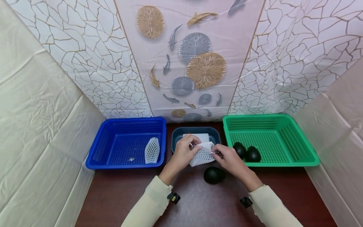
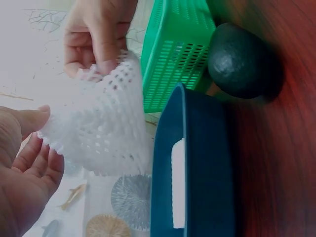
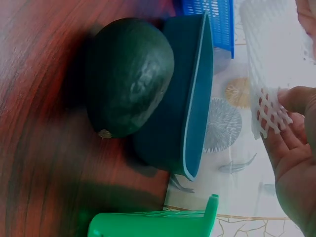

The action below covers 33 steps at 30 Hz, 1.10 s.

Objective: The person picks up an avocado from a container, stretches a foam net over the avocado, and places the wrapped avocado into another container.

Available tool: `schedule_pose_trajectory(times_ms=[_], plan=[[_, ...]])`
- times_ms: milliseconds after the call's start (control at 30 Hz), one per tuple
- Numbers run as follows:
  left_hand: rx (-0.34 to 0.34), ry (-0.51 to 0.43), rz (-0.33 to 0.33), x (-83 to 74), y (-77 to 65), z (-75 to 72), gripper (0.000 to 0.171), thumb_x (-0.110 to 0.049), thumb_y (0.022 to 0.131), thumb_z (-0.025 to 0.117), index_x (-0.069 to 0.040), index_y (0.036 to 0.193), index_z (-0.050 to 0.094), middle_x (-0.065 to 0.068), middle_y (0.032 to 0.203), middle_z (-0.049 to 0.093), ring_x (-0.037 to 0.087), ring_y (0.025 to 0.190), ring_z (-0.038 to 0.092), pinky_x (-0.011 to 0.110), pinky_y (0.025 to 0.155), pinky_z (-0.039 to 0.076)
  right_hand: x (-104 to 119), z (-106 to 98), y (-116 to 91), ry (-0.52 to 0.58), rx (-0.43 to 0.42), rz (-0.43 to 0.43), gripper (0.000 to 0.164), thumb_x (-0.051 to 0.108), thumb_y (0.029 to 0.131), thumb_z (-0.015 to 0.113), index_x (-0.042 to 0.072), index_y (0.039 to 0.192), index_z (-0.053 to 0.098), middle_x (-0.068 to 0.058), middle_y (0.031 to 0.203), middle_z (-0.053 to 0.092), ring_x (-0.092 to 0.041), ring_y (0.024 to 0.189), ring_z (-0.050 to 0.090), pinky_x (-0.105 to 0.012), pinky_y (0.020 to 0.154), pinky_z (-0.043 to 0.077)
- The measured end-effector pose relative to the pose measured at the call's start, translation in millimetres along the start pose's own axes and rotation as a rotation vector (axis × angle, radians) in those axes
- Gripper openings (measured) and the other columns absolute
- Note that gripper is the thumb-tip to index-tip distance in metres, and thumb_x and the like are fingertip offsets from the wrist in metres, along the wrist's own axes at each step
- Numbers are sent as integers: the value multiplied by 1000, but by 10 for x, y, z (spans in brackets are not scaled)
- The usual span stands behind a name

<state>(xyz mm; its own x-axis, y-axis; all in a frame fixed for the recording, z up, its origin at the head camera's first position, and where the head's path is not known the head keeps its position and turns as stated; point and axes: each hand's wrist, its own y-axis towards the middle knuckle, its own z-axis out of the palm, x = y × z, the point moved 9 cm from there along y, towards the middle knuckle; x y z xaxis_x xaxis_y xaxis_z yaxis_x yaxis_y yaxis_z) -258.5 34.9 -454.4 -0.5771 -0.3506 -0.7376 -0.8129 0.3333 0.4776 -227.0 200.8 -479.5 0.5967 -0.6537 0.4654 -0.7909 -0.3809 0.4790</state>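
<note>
A white foam net sleeve (image 1: 204, 155) is held up by both hands over the front of a small dark teal tray (image 1: 176, 134). My left hand (image 1: 185, 148) pinches its left edge between thumb and fingers. At the opposite edge, my right hand (image 1: 229, 158) pinches the mesh, thumb against fingers, as the right wrist view shows at the sleeve's end (image 3: 271, 116). The sleeve looks flattish, its mesh spread between the hands. On the table just below lies a dark green avocado (image 1: 214, 175), close to the tray's near side (image 3: 168, 94).
More white foam netting (image 1: 202, 136) lies in the teal tray. To the left, a blue basket (image 1: 124, 166) contains a netted sleeve (image 1: 152, 150) standing near its right wall. A green basket (image 1: 283, 163) on the right has two avocados (image 1: 253, 154) in its front left corner. Patterned cloth (image 1: 198, 94) hangs behind.
</note>
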Motion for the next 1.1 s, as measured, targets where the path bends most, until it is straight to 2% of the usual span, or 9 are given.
schedule_pose_trajectory(times_ms=[133, 267, 400, 533, 600, 667, 833, 967, 1100], plan=[[65, -23, -12, 24, -30, 78, 22, -8, 89, 81, -3, 106, 70, 8, 97, 66, 18, 86, 63, 25, 74, 57, 14, -73, -9, 7, -32, -2, 25, -6, 84, 77, 11, 98, 66, 0, 91, 68, -8, 76, 59, -28, 66, 55], [128, -52, -43, 58, -46, 116, 26, -14, 93, 77, -5, 116, 70, 11, 104, 68, 21, 92, 65, 29, 78, 58, 21, -121, -7, 28, -54, -14, 26, -11, 82, 73, 8, 97, 64, -2, 91, 65, -9, 75, 54, -23, 64, 50], [183, -65, -129, 153, -33, 125, 27, -22, 102, 65, -9, 126, 68, 9, 117, 70, 21, 103, 66, 36, 87, 58, 30, -160, -6, 73, -102, -48, 26, -13, 80, 69, 8, 90, 60, -3, 92, 63, -11, 75, 53, -19, 66, 44], [308, -93, -216, 244, -44, 215, 37, -28, 106, 58, -10, 137, 63, 8, 127, 71, 20, 114, 67, 37, 95, 56, 66, -195, -16, 114, -148, -92, 28, -17, 78, 69, 8, 86, 58, -4, 96, 65, -12, 77, 53, -19, 68, 42], [367, -119, -244, 272, -62, 275, 38, -29, 106, 59, -10, 139, 63, 7, 125, 72, 18, 113, 67, 35, 95, 56, 80, -200, -20, 124, -151, -95, 28, -17, 79, 69, 8, 87, 60, -5, 100, 68, -11, 79, 54, -19, 69, 44], [399, -137, -256, 284, -75, 321, 37, -28, 105, 60, -10, 137, 64, 6, 119, 73, 15, 109, 68, 31, 92, 56, 83, -195, -22, 126, -141, -83, 27, -16, 81, 69, 9, 90, 63, -5, 105, 70, -9, 81, 55, -18, 68, 45], [370, -173, -250, 267, -76, 364, 30, -19, 101, 66, -4, 128, 69, 7, 108, 75, 14, 98, 68, 26, 84, 55, 84, -185, -23, 145, -115, -48, 25, -12, 86, 69, 11, 96, 67, -5, 109, 71, -7, 81, 55, -23, 65, 48], [350, -176, -235, 229, -76, 393, 32, -20, 100, 69, -4, 127, 69, 9, 115, 72, 22, 103, 68, 26, 83, 55, 93, -195, -30, 174, -125, -38, 26, -12, 86, 69, 12, 95, 66, -4, 107, 71, -9, 83, 57, -23, 67, 49], [370, -170, -238, 221, -99, 456, 35, -23, 100, 68, -6, 131, 67, 10, 120, 71, 23, 106, 68, 24, 83, 55, 111, -181, -37, 207, -119, -38, 24, -9, 89, 70, 13, 96, 66, -4, 109, 71, -15, 88, 63, -20, 72, 51]])
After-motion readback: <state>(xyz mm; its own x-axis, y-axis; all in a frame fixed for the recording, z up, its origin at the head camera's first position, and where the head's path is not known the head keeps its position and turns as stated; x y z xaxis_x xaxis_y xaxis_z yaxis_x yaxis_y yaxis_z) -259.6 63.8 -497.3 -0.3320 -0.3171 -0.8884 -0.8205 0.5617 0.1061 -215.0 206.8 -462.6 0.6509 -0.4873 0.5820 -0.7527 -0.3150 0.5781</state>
